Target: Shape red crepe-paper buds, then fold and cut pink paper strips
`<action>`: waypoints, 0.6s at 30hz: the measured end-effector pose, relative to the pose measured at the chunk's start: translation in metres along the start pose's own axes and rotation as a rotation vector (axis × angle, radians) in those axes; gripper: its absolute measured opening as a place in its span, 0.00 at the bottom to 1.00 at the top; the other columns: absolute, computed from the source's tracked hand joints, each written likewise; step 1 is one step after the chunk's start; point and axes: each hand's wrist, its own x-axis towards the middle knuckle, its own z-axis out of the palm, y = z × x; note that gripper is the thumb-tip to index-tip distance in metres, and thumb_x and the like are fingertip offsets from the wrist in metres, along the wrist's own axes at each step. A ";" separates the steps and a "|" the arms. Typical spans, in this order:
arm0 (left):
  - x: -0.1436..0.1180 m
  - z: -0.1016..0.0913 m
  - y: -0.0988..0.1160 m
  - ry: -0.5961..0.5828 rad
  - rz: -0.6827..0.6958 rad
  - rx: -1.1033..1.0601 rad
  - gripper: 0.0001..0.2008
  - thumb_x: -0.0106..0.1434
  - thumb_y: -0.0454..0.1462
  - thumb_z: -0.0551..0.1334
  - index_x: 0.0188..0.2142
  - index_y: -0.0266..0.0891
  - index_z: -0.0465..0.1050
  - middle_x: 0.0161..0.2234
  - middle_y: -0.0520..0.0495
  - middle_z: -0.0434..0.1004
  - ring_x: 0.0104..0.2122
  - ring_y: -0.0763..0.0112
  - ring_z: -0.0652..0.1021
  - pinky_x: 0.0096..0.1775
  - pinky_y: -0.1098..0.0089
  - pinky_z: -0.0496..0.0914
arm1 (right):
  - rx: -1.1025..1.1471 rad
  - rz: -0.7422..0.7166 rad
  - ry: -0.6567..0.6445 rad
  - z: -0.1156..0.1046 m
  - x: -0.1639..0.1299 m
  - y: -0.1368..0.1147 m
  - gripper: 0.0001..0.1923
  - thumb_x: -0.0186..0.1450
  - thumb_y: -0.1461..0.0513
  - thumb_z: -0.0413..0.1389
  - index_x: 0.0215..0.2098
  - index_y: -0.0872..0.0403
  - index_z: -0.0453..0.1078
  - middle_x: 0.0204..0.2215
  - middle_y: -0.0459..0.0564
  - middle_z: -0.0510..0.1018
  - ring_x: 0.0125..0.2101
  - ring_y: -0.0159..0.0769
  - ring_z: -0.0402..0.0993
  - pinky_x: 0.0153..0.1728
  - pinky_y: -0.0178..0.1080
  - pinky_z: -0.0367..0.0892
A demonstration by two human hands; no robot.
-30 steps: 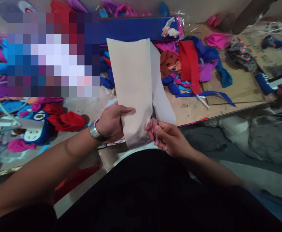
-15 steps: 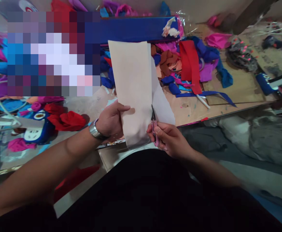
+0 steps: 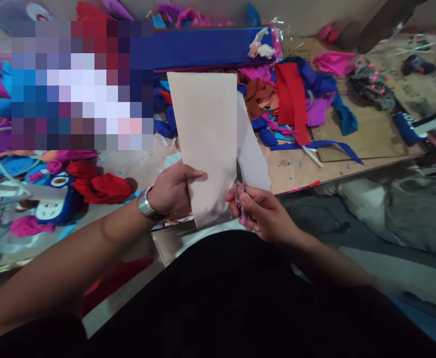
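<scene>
My left hand (image 3: 173, 191) grips the left edge of a pale beige sheet (image 3: 208, 127), paper or thin card, with the thumb lying on its face and the fingers hidden behind. My right hand (image 3: 260, 211) is closed round the pink handles of a small pair of scissors (image 3: 239, 196). The dark blades point up along the sheet's right edge, between it and a whiter sheet (image 3: 253, 149) that shows behind. At the lower end, the beige sheet curves toward my body.
A worktable (image 3: 288, 171) lies ahead, with blue, brown and pink scraps and a red strip (image 3: 294, 102) on it. Further back stands a long blue box (image 3: 199, 47). Power strips (image 3: 55, 201) sit at the left and right. Red fabric (image 3: 104, 186) lies left of my hand.
The top of the beige sheet has tipped a little lower and its upper right edge has shifted right. Both hands keep their grip in nearly the same place.
</scene>
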 end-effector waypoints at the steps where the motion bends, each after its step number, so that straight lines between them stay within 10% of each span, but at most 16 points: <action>1: 0.001 -0.001 -0.001 0.003 0.016 -0.002 0.15 0.48 0.34 0.64 0.37 0.38 0.81 0.37 0.41 0.85 0.53 0.40 0.82 0.56 0.45 0.78 | -0.001 -0.002 0.006 0.000 0.000 0.000 0.19 0.74 0.47 0.61 0.46 0.55 0.74 0.29 0.43 0.73 0.17 0.20 0.55 0.15 0.29 0.49; 18: 0.005 -0.009 0.002 0.022 0.061 0.016 0.23 0.49 0.34 0.64 0.46 0.36 0.82 0.40 0.43 0.86 0.50 0.43 0.84 0.55 0.43 0.79 | 0.019 0.017 -0.020 -0.002 -0.002 0.009 0.19 0.74 0.47 0.60 0.46 0.55 0.74 0.29 0.43 0.72 0.16 0.20 0.54 0.15 0.29 0.49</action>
